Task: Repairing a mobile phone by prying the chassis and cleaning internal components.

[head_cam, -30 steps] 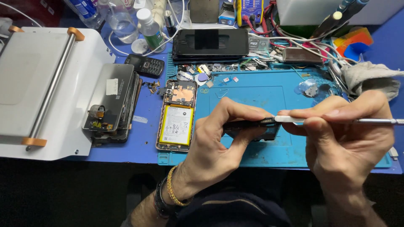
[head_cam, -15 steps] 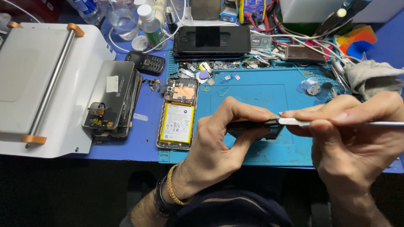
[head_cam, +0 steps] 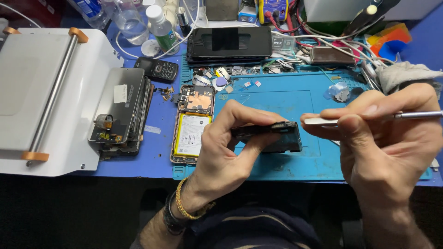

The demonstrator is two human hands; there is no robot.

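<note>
Now left hand [head_cam: 221,157] grips one phone [head_cam: 272,136] — right hand [head_cam: 387,138] pinches one spudger [head_cam: 323,121].

Left hand [head_cam: 226,154]: grips dark phone frame [head_cam: 272,136] edge-on above blue mat [head_cam: 286,97]. Right hand [head_cam: 387,143]: pinches metal pry tool [head_cam: 323,121], tip just beside frame. Opened phone [head_cam: 191,124] with yellow battery beside mat; white machine [head_cam: 46,92] far left on tabletop [head_cam: 159,159].

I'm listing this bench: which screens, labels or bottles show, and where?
Dark phone screen: back centre, black rectangle.
Yellow battery label: in the opened phone left of the left hand.
Keypad phone: small, black, back left.
Bottle: back left, clear, white cap, green label.
</note>
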